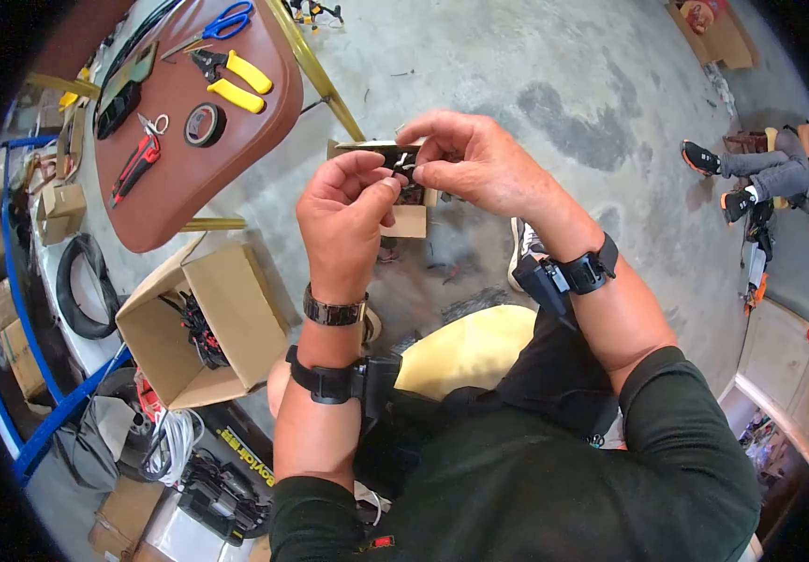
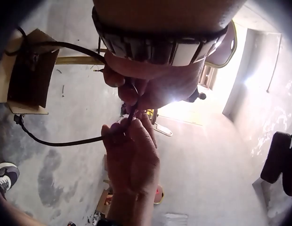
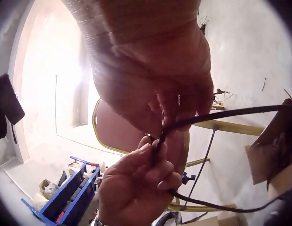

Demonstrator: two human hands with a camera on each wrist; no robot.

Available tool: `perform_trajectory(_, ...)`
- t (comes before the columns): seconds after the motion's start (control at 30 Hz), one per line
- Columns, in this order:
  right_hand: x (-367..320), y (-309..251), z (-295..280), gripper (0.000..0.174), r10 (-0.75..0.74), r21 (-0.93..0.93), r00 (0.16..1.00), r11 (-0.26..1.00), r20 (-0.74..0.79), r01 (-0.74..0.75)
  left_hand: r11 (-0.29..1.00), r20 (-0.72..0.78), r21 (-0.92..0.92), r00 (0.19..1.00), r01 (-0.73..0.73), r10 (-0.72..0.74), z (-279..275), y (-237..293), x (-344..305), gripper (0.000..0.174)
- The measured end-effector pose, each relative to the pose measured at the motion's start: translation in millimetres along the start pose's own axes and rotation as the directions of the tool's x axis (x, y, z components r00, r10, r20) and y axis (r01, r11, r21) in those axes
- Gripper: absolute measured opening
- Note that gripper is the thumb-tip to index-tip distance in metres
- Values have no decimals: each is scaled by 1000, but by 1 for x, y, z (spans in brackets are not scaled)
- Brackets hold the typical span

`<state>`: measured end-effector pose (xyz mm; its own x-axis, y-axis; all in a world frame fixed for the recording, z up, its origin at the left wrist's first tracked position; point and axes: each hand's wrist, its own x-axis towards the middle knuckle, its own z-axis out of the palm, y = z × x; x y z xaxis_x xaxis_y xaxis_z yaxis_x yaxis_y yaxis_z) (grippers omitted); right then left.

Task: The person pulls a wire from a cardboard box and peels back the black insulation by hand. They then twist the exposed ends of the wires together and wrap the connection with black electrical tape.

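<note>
By the person's left knee an open box stands on the floor, its flaps up, with a tangle of black wires inside. Above the lap both hands are raised and close together. The left hand has its fingers curled in, with thumb and fingertips pinching a thin black cable. The right hand meets it from the other side and pinches the same cable, so the two sets of fingertips touch. From the pinch the cable loops away in two strands to a small box just beyond the hands; what else that box holds cannot be made out. Farther left, a brown chair carries scissors, yellow pliers, a roll of tape and red cutters, all well inside its edge. Beyond the hands to the right, bare floor lies open.
</note>
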<state>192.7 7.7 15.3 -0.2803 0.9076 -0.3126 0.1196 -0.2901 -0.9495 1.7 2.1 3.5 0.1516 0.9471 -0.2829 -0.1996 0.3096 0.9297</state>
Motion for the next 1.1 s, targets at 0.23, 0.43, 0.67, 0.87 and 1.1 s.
perform_trajectory(0.23, 7, 14, 0, 19, -135, -9, 974, 991, -181, 136, 992, 23, -130, 1000, 2, 1, 4, 1, -2, 22)
perform_trajectory(0.43, 7, 7, 0, 19, -164, -47, 962, 986, -218, 158, 973, -6, -230, 1000, 11, -13, -4, -7, 5, 23)
perform_trajectory(0.67, 8, 10, -4, 20, -132, -18, 981, 991, -143, 131, 969, 58, -242, 998, 41, -28, -8, -3, 4, 26)
perform_trajectory(0.87, 13, 15, -3, 28, -111, 38, 993, 993, -46, 113, 988, 72, -151, 997, 36, -25, -11, -2, 4, 30)
perform_trajectory(1.1, 16, 14, -6, 40, -143, 107, 989, 984, -35, 145, 998, 139, -55, 990, 42, -34, -4, 1, 6, 34)
